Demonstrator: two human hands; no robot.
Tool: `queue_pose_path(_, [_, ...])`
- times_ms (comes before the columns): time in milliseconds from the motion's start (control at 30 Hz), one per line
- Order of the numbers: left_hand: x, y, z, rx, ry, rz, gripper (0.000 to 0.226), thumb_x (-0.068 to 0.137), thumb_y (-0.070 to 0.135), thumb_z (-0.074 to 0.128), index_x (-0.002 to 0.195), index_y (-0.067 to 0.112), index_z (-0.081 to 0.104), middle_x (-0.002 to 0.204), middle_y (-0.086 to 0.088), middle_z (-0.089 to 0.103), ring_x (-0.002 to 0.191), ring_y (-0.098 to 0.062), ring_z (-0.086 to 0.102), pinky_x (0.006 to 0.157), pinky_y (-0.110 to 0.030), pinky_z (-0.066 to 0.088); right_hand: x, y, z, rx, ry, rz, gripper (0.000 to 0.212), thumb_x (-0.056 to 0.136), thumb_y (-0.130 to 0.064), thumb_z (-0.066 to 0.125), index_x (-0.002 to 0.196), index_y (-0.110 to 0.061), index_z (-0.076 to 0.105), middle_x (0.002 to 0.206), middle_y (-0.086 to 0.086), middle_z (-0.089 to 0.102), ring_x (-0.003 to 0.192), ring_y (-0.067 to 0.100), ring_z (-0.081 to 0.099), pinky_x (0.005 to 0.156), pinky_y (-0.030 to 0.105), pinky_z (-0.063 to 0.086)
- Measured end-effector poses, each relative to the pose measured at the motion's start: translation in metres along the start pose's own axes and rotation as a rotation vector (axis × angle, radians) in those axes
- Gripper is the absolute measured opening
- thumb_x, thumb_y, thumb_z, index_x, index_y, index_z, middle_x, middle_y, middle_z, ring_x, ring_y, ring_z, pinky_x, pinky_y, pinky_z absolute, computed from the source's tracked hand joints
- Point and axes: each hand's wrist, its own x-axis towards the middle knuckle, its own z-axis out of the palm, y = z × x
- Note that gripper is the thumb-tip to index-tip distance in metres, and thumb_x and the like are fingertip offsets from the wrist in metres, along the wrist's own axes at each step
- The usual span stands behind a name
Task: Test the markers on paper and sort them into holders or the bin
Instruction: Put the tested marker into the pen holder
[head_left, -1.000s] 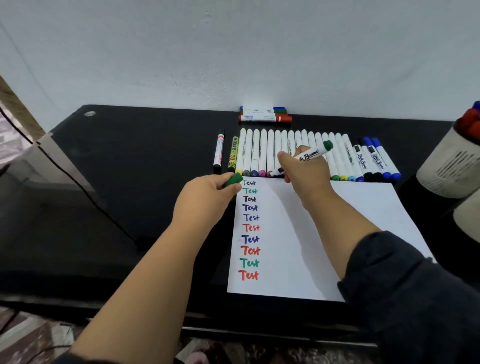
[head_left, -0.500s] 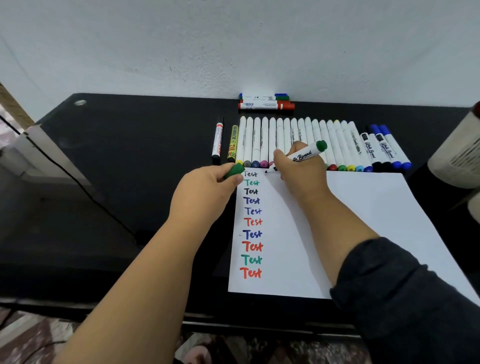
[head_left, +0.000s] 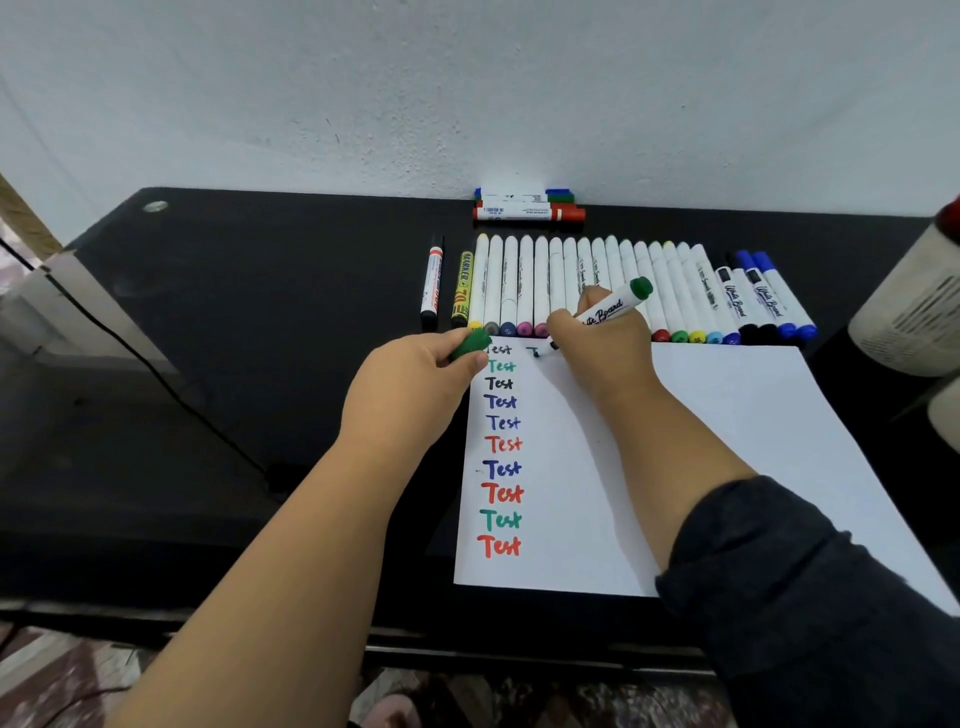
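While left hand (head_left: 410, 384) pinches green cap (head_left: 470, 344), right hand (head_left: 597, 343) gripping marker (head_left: 605, 312) has begun a green stroke on paper (head_left: 727, 415).

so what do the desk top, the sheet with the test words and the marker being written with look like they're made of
Black desk top: hard and smooth, perhaps glass or laminate, given its faint sheen. White sheet: thin matte paper, lying flat and taking ink. White-barrelled whiteboard marker with green end, gripped by the right hand: apparently smooth, printed plastic.
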Motion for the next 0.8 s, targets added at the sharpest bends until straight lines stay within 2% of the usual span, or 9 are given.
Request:
queue_pose_path(100, [0.0006,0.0005,0.0004,0.015,-0.009,-0.005,0.039,0.092,0.042,0.053,0.131,0.04,0.051,0.111,0.015,0.063,0.07,-0.002,0.051,0.054,-0.019,0.038,-0.0001,-0.0003,-0.0016,0.022,0.03,-0.004,0.036,0.082,-0.007,0.052,0.059,-0.017,0.027,0.054,-0.003,0.029,0.046,0.008,0.029,0.037,0.013,0.022])
queue_pose_path(267, [-0.0002,0.0002,0.002,0.029,-0.007,-0.001,0.04,0.092,0.044,0.053,0.131,0.039,0.051,0.109,0.015,0.061,0.078,-0.003,0.054,0.057,-0.019,0.04,-0.0013,0.0003,-0.0008,-0.012,0.037,-0.015,0.036,0.084,-0.009,0.052,0.06,-0.017,0.027,0.054,-0.004,0.03,0.049,0.01,0.028,0.047,0.02,0.025])
queue_pose_path(433, [0.0016,0.0004,0.0043,0.055,-0.011,-0.011,0.042,0.091,0.046,0.052,0.132,0.039,0.05,0.113,0.011,0.062,0.067,-0.005,0.046,0.052,-0.02,0.036,-0.0013,0.0008,-0.001,-0.018,0.042,-0.024,0.037,0.084,-0.009,0.052,0.059,-0.018,0.026,0.053,-0.005,0.028,0.048,0.009,0.026,0.042,0.017,0.022])
queue_pose_path(567, [0.0013,0.0009,0.0041,0.043,-0.019,-0.011,0.041,0.092,0.044,0.053,0.132,0.039,0.05,0.112,0.012,0.063,0.063,-0.004,0.045,0.052,-0.02,0.037,-0.0013,0.0011,-0.0009,-0.006,0.052,-0.005,0.036,0.082,-0.007,0.051,0.06,-0.018,0.025,0.054,-0.004,0.027,0.05,0.011,0.026,0.048,0.023,0.024])
queue_pose_path(700, [0.0006,0.0013,0.0029,0.046,-0.017,-0.013,0.041,0.092,0.045,0.052,0.132,0.038,0.05,0.11,0.01,0.064,0.072,-0.01,0.053,0.051,-0.02,0.034,-0.0011,0.0009,-0.0002,0.004,0.078,-0.011,0.036,0.082,-0.007,0.051,0.059,-0.018,0.025,0.054,-0.004,0.027,0.05,0.012,0.026,0.049,0.024,0.024])
queue_pose_path(800, [-0.0002,0.0014,0.0035,0.05,-0.016,-0.008,0.041,0.092,0.045,0.052,0.132,0.039,0.05,0.107,0.009,0.065,0.062,-0.005,0.044,0.05,-0.02,0.033,-0.0015,0.0012,-0.0005,0.005,0.069,-0.006,0.036,0.082,-0.006,0.05,0.059,-0.018,0.024,0.054,-0.004,0.026,0.049,0.011,0.025,0.048,0.023,0.024])
